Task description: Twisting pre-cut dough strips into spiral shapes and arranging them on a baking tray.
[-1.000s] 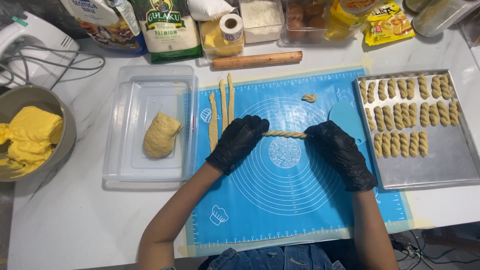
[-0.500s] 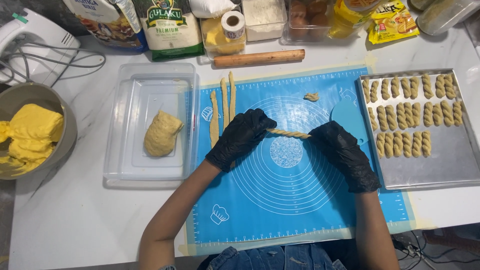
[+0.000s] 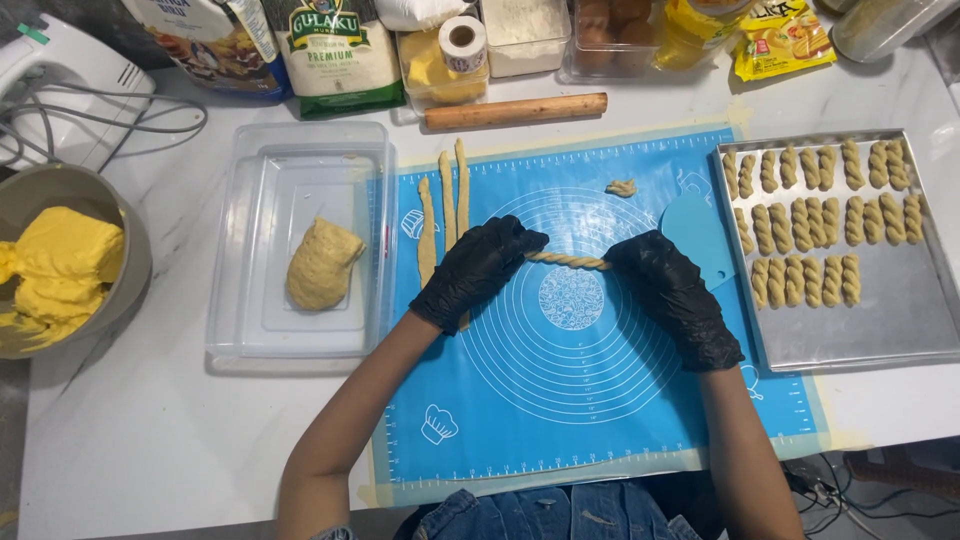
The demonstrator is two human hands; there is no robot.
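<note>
At the middle of the blue silicone baking mat with its printed white rings, a short twisted rope of pale yellow dough stretches level between two hands in black gloves, lifted slightly or resting just above the mat; which, I cannot tell. Its two strands wind round each other in an even spiral, thin and pencil-like. The left hand pinches the rope's left end with its fingertips closed on it, and the right hand grips the other end the same way, fingers curled shut over the dough. Just left of the left hand lie three long untwisted strips of the same dough, side by side and running away from the person. A small scrap of dough sits on the mat's far part, and a light blue plastic scraper lies just beside the right hand, touching the edge of the silver metal baking tray, which holds rows of finished twisted dough pieces in its far half. Left of the mat stands a clear plastic container with a lump of dough inside; farther left a grey bowl holds bright yellow butter-like mass. A wooden rolling pin lies along the mat's far edge, before bags and jars. The mat's near half lies open between the forearms, on the white marble tabletop.
</note>
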